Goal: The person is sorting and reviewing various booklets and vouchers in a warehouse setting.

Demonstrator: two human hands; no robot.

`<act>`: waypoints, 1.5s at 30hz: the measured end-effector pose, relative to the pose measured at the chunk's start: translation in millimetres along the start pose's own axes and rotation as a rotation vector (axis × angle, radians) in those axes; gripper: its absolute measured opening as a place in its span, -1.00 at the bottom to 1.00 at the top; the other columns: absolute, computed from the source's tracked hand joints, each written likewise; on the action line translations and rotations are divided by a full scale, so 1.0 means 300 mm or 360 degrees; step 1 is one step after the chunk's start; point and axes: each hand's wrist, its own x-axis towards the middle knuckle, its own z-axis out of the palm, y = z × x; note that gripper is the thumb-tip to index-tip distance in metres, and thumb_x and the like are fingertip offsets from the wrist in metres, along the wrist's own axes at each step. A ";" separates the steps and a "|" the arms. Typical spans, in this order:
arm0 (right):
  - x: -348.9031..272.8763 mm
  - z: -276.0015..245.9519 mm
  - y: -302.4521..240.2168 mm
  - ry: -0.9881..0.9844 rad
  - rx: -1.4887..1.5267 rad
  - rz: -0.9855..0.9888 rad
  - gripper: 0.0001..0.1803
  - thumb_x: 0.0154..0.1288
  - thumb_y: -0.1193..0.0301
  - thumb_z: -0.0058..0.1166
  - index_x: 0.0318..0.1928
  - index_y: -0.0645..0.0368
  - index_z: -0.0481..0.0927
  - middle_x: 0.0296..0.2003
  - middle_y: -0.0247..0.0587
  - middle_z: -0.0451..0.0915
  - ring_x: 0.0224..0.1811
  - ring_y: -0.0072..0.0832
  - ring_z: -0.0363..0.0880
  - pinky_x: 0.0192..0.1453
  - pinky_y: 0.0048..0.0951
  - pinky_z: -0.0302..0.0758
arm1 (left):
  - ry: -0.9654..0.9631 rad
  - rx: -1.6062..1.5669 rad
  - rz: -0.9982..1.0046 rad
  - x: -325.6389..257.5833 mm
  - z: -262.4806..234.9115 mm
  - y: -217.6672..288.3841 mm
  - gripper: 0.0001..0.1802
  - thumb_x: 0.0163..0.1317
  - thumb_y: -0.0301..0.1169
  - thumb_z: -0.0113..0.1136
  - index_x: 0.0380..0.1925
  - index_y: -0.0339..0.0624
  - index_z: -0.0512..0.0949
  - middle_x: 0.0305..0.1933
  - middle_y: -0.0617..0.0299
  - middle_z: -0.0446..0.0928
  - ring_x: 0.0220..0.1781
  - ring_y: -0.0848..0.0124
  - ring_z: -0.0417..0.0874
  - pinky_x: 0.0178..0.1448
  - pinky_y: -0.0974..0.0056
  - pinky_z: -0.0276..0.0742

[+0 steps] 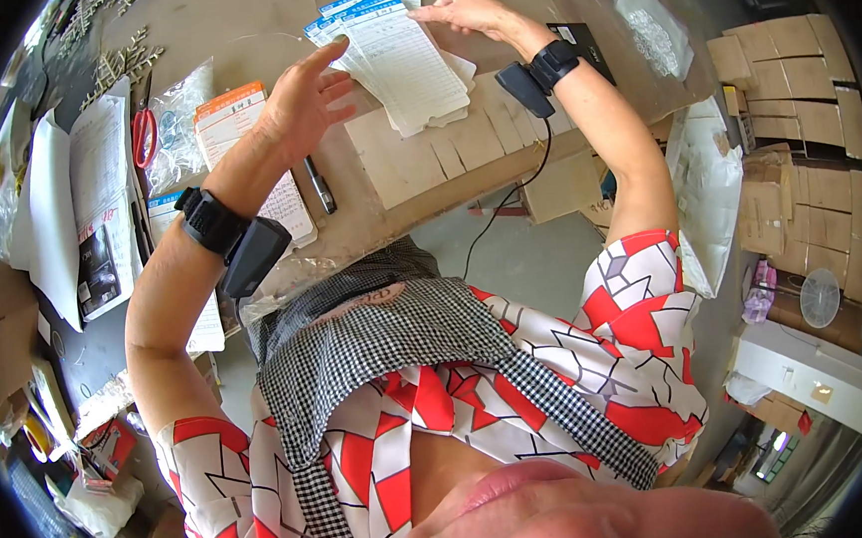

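Note:
Several blue-and-white printed paper cards [402, 66] lie fanned in a loose pile at the table's far middle. My left hand [307, 100] is at the pile's left side, open, with its fingers apart and its thumb tip by the cards' edge. From the right, my right hand [473, 11] reaches to the top end of the pile. Its fingertips are closed on the edge of an upper paper card, and its other fingers are bent. Beneath the pile lies a flat brown cardboard sheet [394, 167].
Left of the pile are orange-headed cards [231, 118], a black marker [320, 185], red-handled scissors [145, 137] and a clear plastic bag [180, 112]. Paper sheets [100, 182] lie farther left. A bag of small clear pieces [652, 29] lies right. Cardboard boxes [787, 74] stand beyond the table.

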 end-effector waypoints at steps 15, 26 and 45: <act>-0.015 0.128 -0.076 -0.0112 0.0647 -0.0062 -0.59 -0.02 0.09 0.31 -0.47 0.16 0.47 -0.59 -0.45 0.39 -0.60 -0.75 0.23 -0.59 -0.70 0.13 | 0.0064 -0.0021 0.0005 0.025 0.011 -0.062 -0.37 0.12 -0.06 0.12 0.13 -0.13 0.26 0.06 -0.04 0.23 0.09 0.16 0.35 0.13 0.07 0.34; -0.030 0.138 -0.132 -0.0595 0.1093 -0.0002 -0.43 -0.09 0.17 0.36 -0.18 0.39 0.53 -0.37 -0.17 0.60 -0.36 -0.50 0.58 -0.28 -0.54 0.54 | -0.0037 -0.0061 0.0026 0.028 0.015 -0.068 -0.35 0.10 -0.09 0.14 0.15 -0.13 0.26 0.06 0.06 0.31 0.09 0.25 0.37 0.17 0.14 0.30; -0.405 0.011 -0.084 0.0120 -0.0866 -0.0859 -0.70 0.07 0.28 0.15 -0.52 0.31 0.47 -0.54 -0.13 0.40 -0.47 -0.22 0.43 -0.35 -0.25 0.37 | -0.0273 0.0968 0.1023 0.107 -0.137 -0.078 -0.27 0.19 -0.25 0.05 0.30 -0.08 -0.03 0.27 0.12 0.25 0.35 0.21 0.15 0.38 0.16 -0.01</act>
